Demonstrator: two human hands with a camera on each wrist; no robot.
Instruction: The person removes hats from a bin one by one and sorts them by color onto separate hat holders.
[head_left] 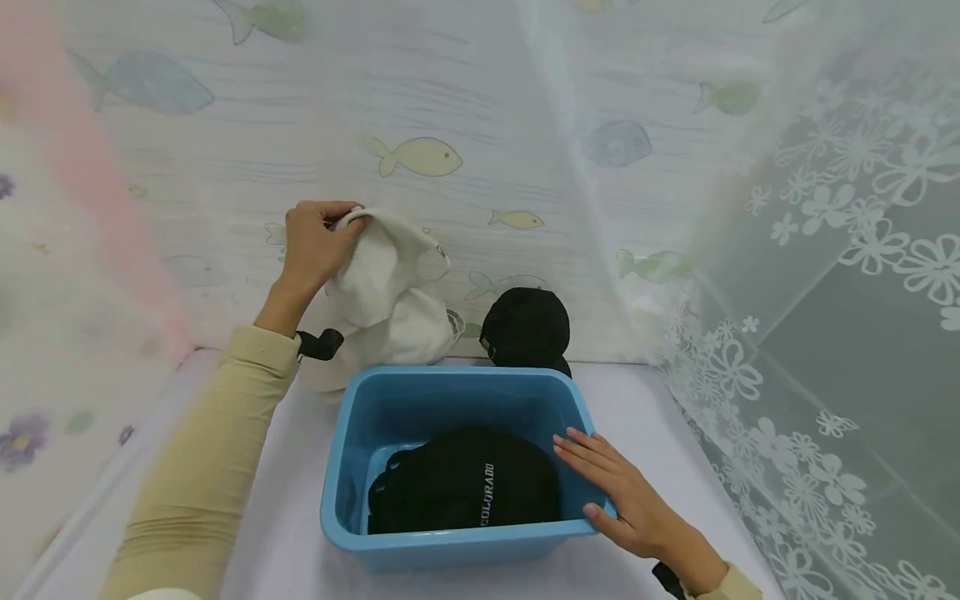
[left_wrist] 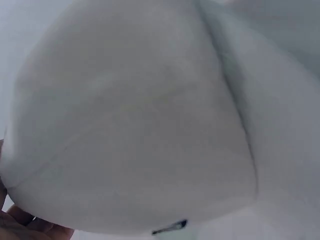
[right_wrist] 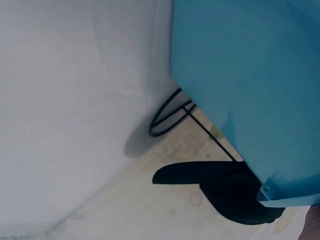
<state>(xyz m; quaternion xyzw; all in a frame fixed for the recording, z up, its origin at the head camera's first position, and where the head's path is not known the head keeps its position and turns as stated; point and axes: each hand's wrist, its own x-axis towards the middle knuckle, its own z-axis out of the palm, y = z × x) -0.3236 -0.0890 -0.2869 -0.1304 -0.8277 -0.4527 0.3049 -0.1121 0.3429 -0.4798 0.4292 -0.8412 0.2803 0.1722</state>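
My left hand point(head_left: 318, 242) pinches the edge of a white baseball cap point(head_left: 382, 258) between thumb and fingers, behind the bin's left side. Below it sits another white cap point(head_left: 416, 333), partly overlapped by the held one. The cap's crown point(left_wrist: 130, 135) fills most of the left wrist view, with fingertips at the lower left. A light-blue plastic bin point(head_left: 450, 375) contains black caps point(head_left: 450, 492) nested together, the front one lettered "COLORADO". My right hand point(head_left: 622, 492) rests on the bin's right rim, fingers extended over the inside wall.
Behind the bin stands a black cap point(head_left: 528, 325), its lower part hidden by the rim. The right wrist view shows a black wire stand point(right_wrist: 167, 117) beneath it. Fish-patterned curtain point(head_left: 420, 158) hangs close behind; a flower-patterned sheer curtain point(head_left: 810, 358) lies right. White cloth point(head_left: 622, 400) covers the table.
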